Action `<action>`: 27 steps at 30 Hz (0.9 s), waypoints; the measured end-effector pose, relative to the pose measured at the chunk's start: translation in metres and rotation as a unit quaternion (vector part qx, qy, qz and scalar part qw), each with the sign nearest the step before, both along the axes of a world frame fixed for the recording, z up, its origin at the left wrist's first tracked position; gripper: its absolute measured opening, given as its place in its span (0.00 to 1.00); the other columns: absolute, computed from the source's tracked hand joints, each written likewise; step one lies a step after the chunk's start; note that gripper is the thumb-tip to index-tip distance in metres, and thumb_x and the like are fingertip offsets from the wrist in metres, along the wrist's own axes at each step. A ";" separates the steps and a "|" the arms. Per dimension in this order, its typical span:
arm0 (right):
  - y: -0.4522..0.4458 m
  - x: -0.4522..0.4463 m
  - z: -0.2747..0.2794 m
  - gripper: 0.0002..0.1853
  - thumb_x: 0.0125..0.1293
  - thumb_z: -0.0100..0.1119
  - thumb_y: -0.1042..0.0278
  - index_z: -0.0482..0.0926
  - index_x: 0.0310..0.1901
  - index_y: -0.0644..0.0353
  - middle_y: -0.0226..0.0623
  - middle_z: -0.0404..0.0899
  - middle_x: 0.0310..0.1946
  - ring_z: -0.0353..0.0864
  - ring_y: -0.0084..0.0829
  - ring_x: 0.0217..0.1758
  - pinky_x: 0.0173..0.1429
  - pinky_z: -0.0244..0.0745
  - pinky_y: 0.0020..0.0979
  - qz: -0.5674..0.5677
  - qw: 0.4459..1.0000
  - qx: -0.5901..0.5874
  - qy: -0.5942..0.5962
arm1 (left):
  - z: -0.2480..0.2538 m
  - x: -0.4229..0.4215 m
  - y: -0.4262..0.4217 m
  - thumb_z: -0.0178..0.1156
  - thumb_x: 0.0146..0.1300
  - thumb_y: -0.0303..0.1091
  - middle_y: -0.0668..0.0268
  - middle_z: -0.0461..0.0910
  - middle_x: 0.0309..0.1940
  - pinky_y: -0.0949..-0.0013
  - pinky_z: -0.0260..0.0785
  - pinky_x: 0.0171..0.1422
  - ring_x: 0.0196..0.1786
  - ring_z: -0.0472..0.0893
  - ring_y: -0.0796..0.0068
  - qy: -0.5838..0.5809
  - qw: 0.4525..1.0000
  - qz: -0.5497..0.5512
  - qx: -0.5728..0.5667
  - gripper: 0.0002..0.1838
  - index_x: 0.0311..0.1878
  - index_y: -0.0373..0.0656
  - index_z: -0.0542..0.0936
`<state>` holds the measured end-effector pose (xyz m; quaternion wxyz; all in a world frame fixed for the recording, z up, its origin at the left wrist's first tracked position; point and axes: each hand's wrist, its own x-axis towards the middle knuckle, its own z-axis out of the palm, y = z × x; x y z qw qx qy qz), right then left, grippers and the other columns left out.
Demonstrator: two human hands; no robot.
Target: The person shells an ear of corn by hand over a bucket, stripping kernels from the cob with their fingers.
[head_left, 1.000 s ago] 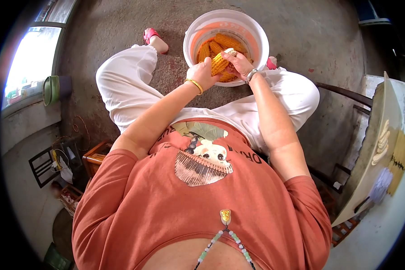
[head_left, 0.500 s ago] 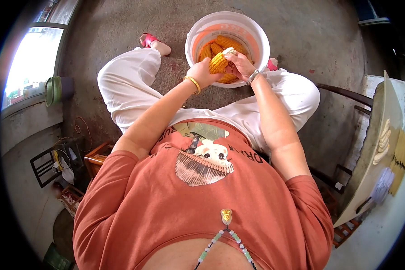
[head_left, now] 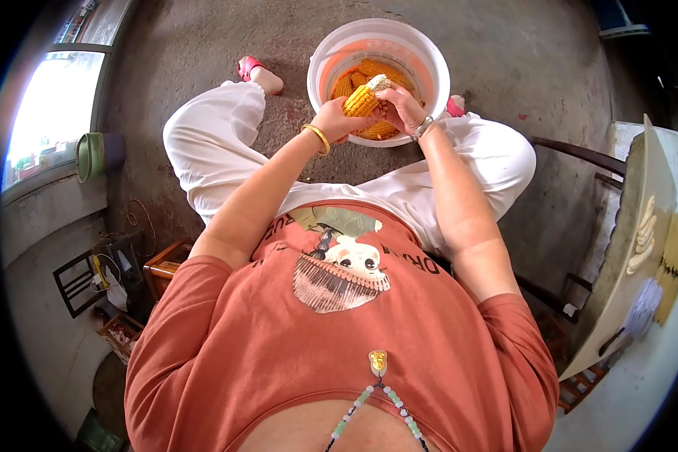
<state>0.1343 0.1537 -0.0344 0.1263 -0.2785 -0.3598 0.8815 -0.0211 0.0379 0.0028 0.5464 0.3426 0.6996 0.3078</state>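
Observation:
An ear of corn is tilted over the near part of a white bucket. Its upper end is bare and whitish, while yellow kernels cover the rest. My left hand, with a gold bangle at the wrist, is wrapped round the lower, kernelled end. My right hand is closed on the other side of the ear, its thumb by the bare end; some of its fingers are hidden. Below, inside the bucket, lie several more yellow ears and what look like loose kernels.
The bucket stands on a grey concrete floor between my legs, which are in white trousers. To the right is a dark wooden rail beside a pale board. A green container is at the left.
Both hands still hold the ear. My left hand and the ear have shifted slightly left and down, and the ear has turned a little. My right hand has barely moved.

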 end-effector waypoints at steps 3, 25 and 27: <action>0.004 -0.006 -0.024 0.18 0.66 0.59 0.62 0.71 0.55 0.57 0.29 0.75 0.47 0.77 0.19 0.46 0.51 0.78 0.25 0.004 0.990 0.130 -0.055 | -0.002 0.002 -0.001 0.72 0.51 0.45 0.70 0.75 0.20 0.76 0.62 0.18 0.16 0.71 0.82 0.024 1.000 -0.007 0.011 0.22 0.40 0.39 0.76; -0.003 -0.003 -0.002 0.22 0.62 0.66 0.58 0.72 0.54 0.56 0.28 0.76 0.45 0.77 0.20 0.47 0.46 0.78 0.23 0.000 0.996 0.045 -0.077 | -0.009 0.006 -0.003 0.70 0.46 0.50 0.50 0.83 0.35 0.60 0.75 0.47 0.41 0.83 0.54 0.273 0.957 -0.082 0.055 0.28 0.42 0.36 0.77; -0.003 -0.002 -0.003 0.21 0.62 0.65 0.58 0.72 0.53 0.56 0.28 0.76 0.45 0.76 0.19 0.47 0.46 0.78 0.23 0.014 0.997 0.044 -0.064 | -0.013 0.004 -0.004 0.71 0.46 0.50 0.49 0.83 0.35 0.60 0.75 0.47 0.41 0.83 0.55 0.259 0.960 -0.082 0.064 0.29 0.42 0.35 0.77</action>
